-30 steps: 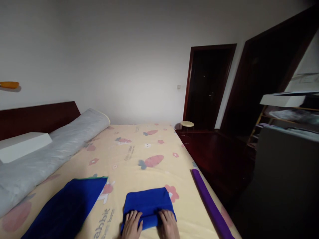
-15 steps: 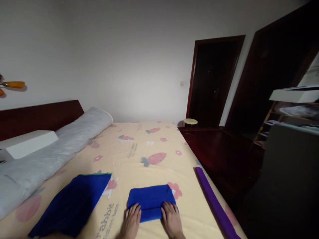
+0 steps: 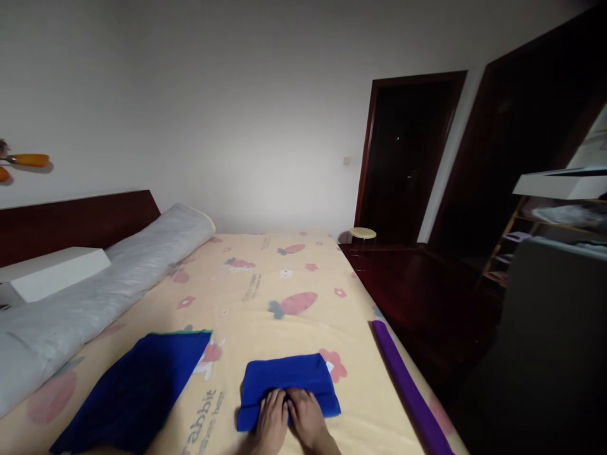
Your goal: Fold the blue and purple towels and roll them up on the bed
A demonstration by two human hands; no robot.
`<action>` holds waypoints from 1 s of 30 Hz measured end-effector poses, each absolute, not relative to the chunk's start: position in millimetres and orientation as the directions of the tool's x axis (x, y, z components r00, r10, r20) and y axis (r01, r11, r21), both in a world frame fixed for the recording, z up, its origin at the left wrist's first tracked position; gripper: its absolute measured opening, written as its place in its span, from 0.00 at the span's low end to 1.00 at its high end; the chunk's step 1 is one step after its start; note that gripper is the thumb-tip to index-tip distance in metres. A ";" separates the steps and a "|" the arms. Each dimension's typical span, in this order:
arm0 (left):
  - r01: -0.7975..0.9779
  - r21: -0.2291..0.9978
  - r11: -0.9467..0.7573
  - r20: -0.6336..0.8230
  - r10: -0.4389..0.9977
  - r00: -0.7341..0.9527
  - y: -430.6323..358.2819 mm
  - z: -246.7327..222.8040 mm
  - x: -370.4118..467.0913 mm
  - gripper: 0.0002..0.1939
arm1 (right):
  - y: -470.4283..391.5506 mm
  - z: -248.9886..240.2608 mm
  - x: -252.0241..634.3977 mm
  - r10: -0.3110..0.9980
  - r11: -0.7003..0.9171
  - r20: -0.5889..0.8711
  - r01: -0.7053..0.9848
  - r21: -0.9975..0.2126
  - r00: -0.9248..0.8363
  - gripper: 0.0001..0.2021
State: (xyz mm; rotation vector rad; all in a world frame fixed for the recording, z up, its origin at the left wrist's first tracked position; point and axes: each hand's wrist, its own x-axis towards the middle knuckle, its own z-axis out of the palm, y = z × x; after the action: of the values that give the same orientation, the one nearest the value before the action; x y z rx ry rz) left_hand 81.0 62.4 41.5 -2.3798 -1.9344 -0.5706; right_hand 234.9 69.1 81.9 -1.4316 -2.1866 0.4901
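A folded blue cloth (image 3: 294,371) lies on the patterned yellow bed sheet (image 3: 265,328), its near edge turned over in a narrow strip. My left hand (image 3: 272,418) presses on the middle of that strip, its fingers close together over the fabric. Right beside it, my right hand (image 3: 306,414) rests on the same strip, fingertips bent onto the cloth and nearly touching the left hand. Another blue cloth (image 3: 137,379), with a green edge, is spread out at the left. Along the right side of the bed lies a purple roll (image 3: 408,388).
A grey rolled mattress (image 3: 142,265) runs along the dark headboard (image 3: 76,218), with a white box (image 3: 57,272) on it. Beyond the bed stand a round stool (image 3: 363,233) and a door (image 3: 408,158). A shelf (image 3: 559,215) is at the right.
Both hands have moved inward from the two ends of the folded strip to its middle, now side by side. The cloth's near corners are uncovered.
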 end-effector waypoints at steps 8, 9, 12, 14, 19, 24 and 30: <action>0.991 0.130 0.041 0.226 0.972 -0.069 48.8 54.0 15.8 0.23 | 90.7 54.0 283.9 0.987 0.077 0.158 0.899 -0.431 -0.009 0.27; 0.990 0.128 0.066 0.238 0.967 -0.095 49.7 56.3 17.0 0.23 | 90.5 56.4 282.3 0.988 0.077 0.152 0.901 -0.427 -0.012 0.27; 0.989 0.140 0.047 0.279 0.956 -0.085 57.5 59.6 38.3 0.23 | 85.5 68.8 264.5 0.979 0.176 0.176 0.875 -0.450 -0.106 0.24; 0.981 0.181 -0.069 0.270 0.963 0.018 64.4 59.0 59.6 0.25 | 81.2 77.0 247.9 0.949 0.315 0.186 0.816 -0.485 -0.256 0.22; 0.933 0.298 -0.203 0.111 0.978 0.177 74.5 58.4 85.3 0.26 | 82.2 85.3 233.5 0.902 0.407 0.101 0.749 -0.522 -0.419 0.22; 0.974 0.221 -0.056 0.075 0.996 0.040 73.8 65.1 42.5 0.26 | 100.1 74.9 278.5 0.989 0.143 0.038 0.896 -0.420 -0.140 0.25; 0.989 0.139 0.052 0.182 0.980 -0.078 77.1 62.6 11.9 0.24 | 111.4 46.5 305.6 0.982 0.131 0.176 0.915 -0.382 -0.067 0.24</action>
State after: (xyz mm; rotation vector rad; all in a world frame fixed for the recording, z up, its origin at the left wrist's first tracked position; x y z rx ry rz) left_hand 11.9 77.1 62.6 -2.1074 -2.2511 -0.3523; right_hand 305.6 111.4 46.5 -1.8290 -2.0300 0.2382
